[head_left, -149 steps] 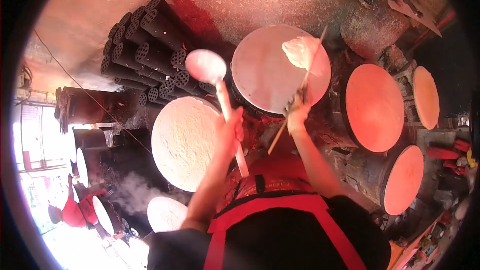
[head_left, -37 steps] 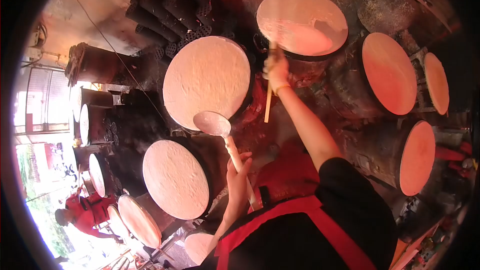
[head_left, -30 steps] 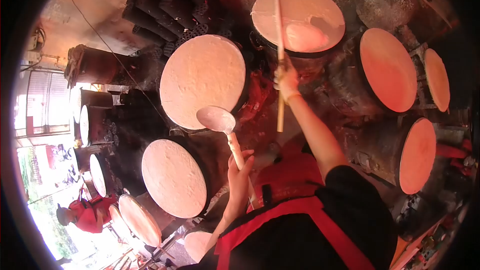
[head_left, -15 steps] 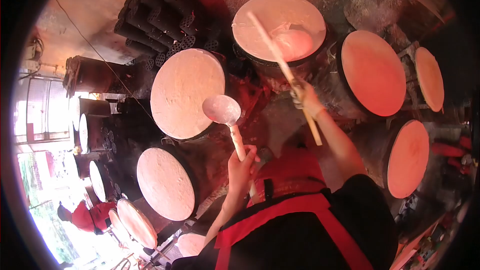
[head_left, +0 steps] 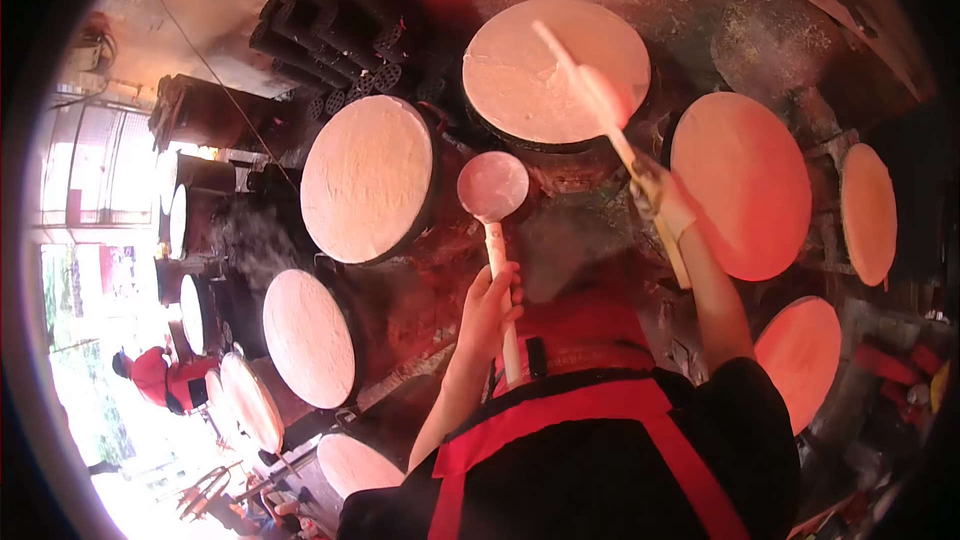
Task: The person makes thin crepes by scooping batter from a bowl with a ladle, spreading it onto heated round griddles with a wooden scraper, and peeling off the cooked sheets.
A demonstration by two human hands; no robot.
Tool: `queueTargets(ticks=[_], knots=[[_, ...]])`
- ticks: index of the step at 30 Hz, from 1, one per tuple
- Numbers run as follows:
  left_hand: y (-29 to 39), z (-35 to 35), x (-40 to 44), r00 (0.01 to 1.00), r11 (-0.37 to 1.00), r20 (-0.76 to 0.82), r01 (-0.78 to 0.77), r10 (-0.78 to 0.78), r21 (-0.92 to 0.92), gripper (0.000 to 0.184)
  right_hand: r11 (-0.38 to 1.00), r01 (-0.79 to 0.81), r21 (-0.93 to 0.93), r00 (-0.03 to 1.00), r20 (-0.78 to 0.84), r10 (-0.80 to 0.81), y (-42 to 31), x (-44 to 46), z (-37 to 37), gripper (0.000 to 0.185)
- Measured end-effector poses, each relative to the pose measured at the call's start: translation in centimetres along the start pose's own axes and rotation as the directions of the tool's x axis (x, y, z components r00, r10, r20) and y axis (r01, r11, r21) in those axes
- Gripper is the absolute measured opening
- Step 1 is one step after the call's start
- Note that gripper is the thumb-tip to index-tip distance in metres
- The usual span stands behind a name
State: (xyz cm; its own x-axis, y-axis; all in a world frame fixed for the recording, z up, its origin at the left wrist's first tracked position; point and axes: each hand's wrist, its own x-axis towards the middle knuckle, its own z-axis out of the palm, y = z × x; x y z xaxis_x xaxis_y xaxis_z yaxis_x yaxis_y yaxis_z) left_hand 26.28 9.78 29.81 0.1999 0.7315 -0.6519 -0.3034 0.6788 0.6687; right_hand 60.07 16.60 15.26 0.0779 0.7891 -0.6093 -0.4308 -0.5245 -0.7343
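My left hand (head_left: 488,312) is wrapped round the pale handle of a ladle (head_left: 493,187), whose round bowl points up in front of my apron. My right hand (head_left: 662,202) grips a long flat wooden stick (head_left: 610,125). The stick's far part lies over the round griddle (head_left: 510,70) at the top middle, where a pale layer covers the surface. A lump of batter or dough (head_left: 607,95) shows at the stick, on the griddle's right side. Whether the lump clings to the stick or rests on the griddle, I cannot tell.
More pale-topped round griddles stand left (head_left: 366,180), lower left (head_left: 308,338), right (head_left: 741,186) and lower right (head_left: 800,360). Dark perforated cylinders (head_left: 335,15) are stacked at the upper left. Another person in red (head_left: 160,377) is at the far left. Steam rises near the left griddles.
The lump that lay on the griddle's right side is now at the stick. The griddle's pale layer looks more even. My right hand has moved right; the ladle has shifted right and upward.
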Motion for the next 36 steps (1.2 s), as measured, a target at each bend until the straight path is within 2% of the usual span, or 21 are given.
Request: queueTargets(ticks=[1, 4, 6, 7, 10, 12, 13, 14, 16, 18, 19, 21, 24, 25, 28, 30, 32, 33, 34, 35, 36], knots=[[-0.1, 0.1, 0.4, 1.0, 1.0, 0.022, 0.013, -0.013, 0.017, 0.022, 0.989, 0.083, -0.123, 0.995, -0.044, -0.089, -1.4, 0.9, 0.6, 0.042], [0.1, 1.0, 1.2, 0.996, 0.999, 0.085, 0.038, -0.039, 0.01, 0.022, 0.987, 0.158, 0.039, 0.986, -0.054, -0.156, -3.6, 2.3, 5.8, 0.043], [0.6, 1.2, 1.7, 0.994, 0.999, 0.099, 0.038, -0.039, 0.006, 0.021, 0.979, 0.104, -0.176, 0.993, 0.066, -0.094, -3.4, 1.5, 7.7, 0.045], [0.8, 1.2, 1.9, 0.995, 0.999, 0.09, 0.033, -0.034, 0.011, 0.021, 0.957, 0.153, -0.247, 0.983, 0.133, -0.123, -3.9, -0.1, 7.7, 0.043], [1.5, 0.3, 2.8, 0.997, 0.999, 0.068, 0.04, -0.039, -0.01, 0.02, 0.962, 0.274, 0.004, 0.944, -0.194, -0.268, -1.2, -1.9, 5.9, 0.041], [1.8, -0.2, 3.4, 0.996, 0.998, 0.068, 0.062, -0.061, -0.022, 0.02, 0.904, 0.376, 0.205, 0.865, -0.427, -0.263, 0.7, -2.8, 7.0, 0.038], [2.1, -0.3, 3.8, 0.994, 0.997, 0.077, 0.076, -0.075, -0.015, 0.02, 0.926, 0.378, 0.013, 0.839, -0.428, -0.336, 1.4, -2.3, 8.3, 0.037], [2.5, -0.4, 4.3, 0.993, 0.996, 0.087, 0.086, -0.085, -0.005, 0.02, 0.956, 0.283, 0.074, 0.916, -0.317, -0.247, 1.9, -2.7, 8.5, 0.037], [3.0, -0.8, 5.0, 0.988, 0.995, 0.114, 0.1, -0.101, 0.012, 0.02, 0.959, 0.283, 0.014, 0.94, -0.202, -0.275, 0.5, -1.8, 7.1, 0.035], [3.4, -1.4, 5.7, 0.984, 0.993, 0.132, 0.115, -0.119, 0.037, 0.019, 0.963, 0.268, -0.013, 0.897, -0.363, -0.254, -1.5, 0.1, 5.1, 0.035], [3.5, -1.6, 6.1, 0.982, 0.991, 0.137, 0.12, -0.126, 0.05, 0.019, 0.937, 0.349, 0.018, 0.865, -0.392, -0.314, -2.3, 0.2, 4.6, 0.034], [3.7, -1.9, 6.9, 0.982, 0.99, 0.142, 0.115, -0.126, 0.085, 0.017, 0.945, 0.308, -0.106, 0.888, -0.324, -0.326, -2.2, 0.1, 4.3, 0.034], [4.6, -1.8, 10.6, 0.985, 0.987, 0.151, 0.065, -0.087, 0.146, 0.012, 0.973, 0.194, -0.128, 0.96, -0.18, -0.215, -0.9, -3.3, 4.5, 0.035], [5.4, -1.1, 12.0, 0.986, 0.98, 0.153, 0.039, -0.069, 0.194, 0.012, 0.962, 0.212, -0.171, 0.958, -0.158, -0.239, -1.0, -5.2, 4.6, 0.034], [6.8, 0.6, 18.1, 0.971, 0.969, 0.236, -0.032, -0.028, 0.246, 0.014, 0.835, 0.522, -0.173, 0.798, -0.248, -0.55, 4.1, -2.2, 1.0, 0.033], [6.5, 2.5, 21.6, 0.966, 0.974, 0.258, -0.027, -0.033, 0.225, 0.015, 0.86, 0.482, -0.166, 0.789, -0.344, -0.509, 5.5, -1.0, 0.5, 0.035], [5.1, 5.2, 23.0, 0.977, 0.959, 0.204, 0.002, -0.062, 0.282, 0.01, 0.957, 0.285, 0.046, 0.916, -0.308, -0.258, 4.8, -3.1, 4.2, 0.037], [4.2, 6.5, 23.6, 0.984, 0.97, 0.164, 0.029, -0.07, 0.241, 0.009, 0.984, 0.169, 0.057, 0.943, -0.299, -0.145, 3.5, -4.3, 6.6, 0.038], [3.8, 7.9, 23.5, 0.989, 0.979, 0.123, 0.053, -0.078, 0.197, 0.008, 0.983, 0.146, 0.112, 0.966, -0.229, -0.117, 3.8, -3.9, 7.5, 0.036], [3.8, 8.7, 23.3, 0.98, 0.983, 0.121, 0.144, -0.158, 0.111, 0.012, 0.978, 0.079, 0.191, 0.984, -0.17, -0.046, 3.9, -4.0, 8.0, 0.034], [4.4, 8.9, 23.1, 0.956, 0.978, 0.211, 0.21, -0.206, 0.001, 0.016, 0.964, 0.011, 0.265, 0.994, -0.105, 0.018, 3.4, -4.4, 8.5, 0.033]])
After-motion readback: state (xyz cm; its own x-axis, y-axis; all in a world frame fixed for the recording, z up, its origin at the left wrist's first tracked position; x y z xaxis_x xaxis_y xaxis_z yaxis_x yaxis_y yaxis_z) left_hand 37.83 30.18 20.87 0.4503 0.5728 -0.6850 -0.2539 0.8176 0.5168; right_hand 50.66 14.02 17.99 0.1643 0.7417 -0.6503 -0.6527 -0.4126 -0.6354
